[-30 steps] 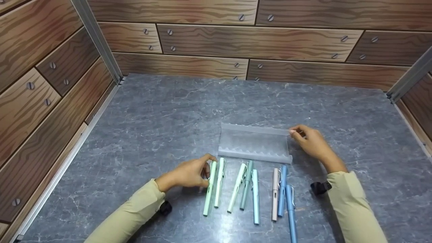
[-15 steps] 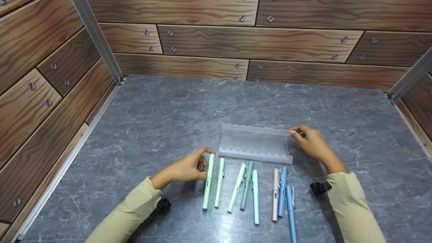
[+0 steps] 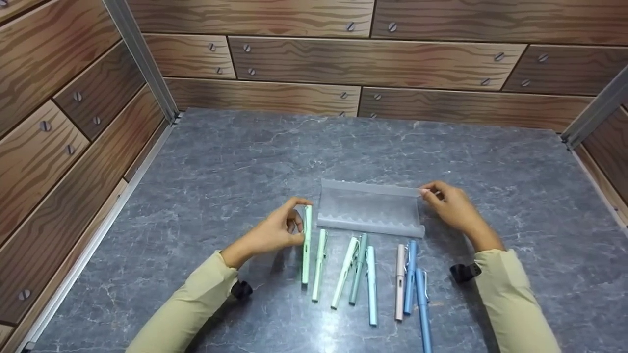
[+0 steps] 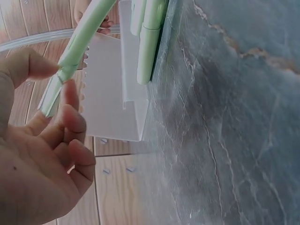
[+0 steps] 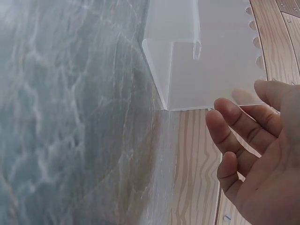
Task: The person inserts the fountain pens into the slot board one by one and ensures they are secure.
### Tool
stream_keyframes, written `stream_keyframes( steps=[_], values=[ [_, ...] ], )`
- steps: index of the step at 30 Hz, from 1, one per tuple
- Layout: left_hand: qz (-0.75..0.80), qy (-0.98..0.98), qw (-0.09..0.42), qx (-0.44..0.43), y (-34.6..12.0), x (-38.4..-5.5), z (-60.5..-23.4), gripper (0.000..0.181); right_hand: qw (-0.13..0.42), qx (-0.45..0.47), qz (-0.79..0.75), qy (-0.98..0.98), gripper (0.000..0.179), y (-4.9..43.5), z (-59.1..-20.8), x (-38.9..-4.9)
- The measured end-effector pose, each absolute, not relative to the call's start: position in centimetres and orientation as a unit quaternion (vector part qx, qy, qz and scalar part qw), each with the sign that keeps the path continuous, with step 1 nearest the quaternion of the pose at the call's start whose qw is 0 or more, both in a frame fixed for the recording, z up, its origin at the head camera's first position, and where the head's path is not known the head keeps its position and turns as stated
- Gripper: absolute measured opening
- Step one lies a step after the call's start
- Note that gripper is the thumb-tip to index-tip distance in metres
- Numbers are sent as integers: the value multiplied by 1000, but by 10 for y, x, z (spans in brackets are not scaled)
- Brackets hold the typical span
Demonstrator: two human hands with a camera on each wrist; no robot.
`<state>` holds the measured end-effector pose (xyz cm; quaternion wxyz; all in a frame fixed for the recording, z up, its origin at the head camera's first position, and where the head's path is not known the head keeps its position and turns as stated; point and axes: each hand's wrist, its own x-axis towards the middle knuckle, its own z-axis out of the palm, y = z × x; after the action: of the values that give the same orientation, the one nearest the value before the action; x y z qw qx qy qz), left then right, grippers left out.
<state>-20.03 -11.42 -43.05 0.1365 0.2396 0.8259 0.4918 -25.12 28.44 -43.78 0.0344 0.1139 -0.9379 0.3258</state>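
Observation:
Thumb and fingertips of my left hand [image 3: 274,229] pinch a light green pen [image 3: 306,260]; in the left wrist view this pen [image 4: 83,37] slants up, raised off the table. Just right of it stands a clear plastic pen rack [image 3: 368,206] with scalloped edges and no pen on it. My right hand [image 3: 455,208] pinches the rack's far right corner between thumb and index finger, the other fingers loosely bent in the right wrist view. Before the rack lie two more light green pens [image 3: 319,274], a dark green pen [image 3: 356,279] and an aqua pen [image 3: 372,294].
Further right on the grey marbled table [image 3: 235,162] lie a pinkish-grey pen [image 3: 400,294] and two blue pens [image 3: 423,309], the nearest cut off by the frame edge. Wood-patterned walls [image 3: 304,59] with metal corner posts [image 3: 147,63] enclose the table.
My left hand has lifted the leftmost light green pen and carried it forward, level with the rack's left side. The right hand and the rack have stayed in place.

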Motion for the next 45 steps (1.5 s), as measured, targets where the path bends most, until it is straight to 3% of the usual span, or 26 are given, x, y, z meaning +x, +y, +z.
stream_keyframes(
  steps=[19,45],
  values=[
    [543,814,26,203,-105,-216,-428,69,31,109,329,-937,34,285,-438,-251],
    [484,848,-70,203,-82,-244,-414,65,37,99,342,-934,35,283,-442,-252]
  ],
)
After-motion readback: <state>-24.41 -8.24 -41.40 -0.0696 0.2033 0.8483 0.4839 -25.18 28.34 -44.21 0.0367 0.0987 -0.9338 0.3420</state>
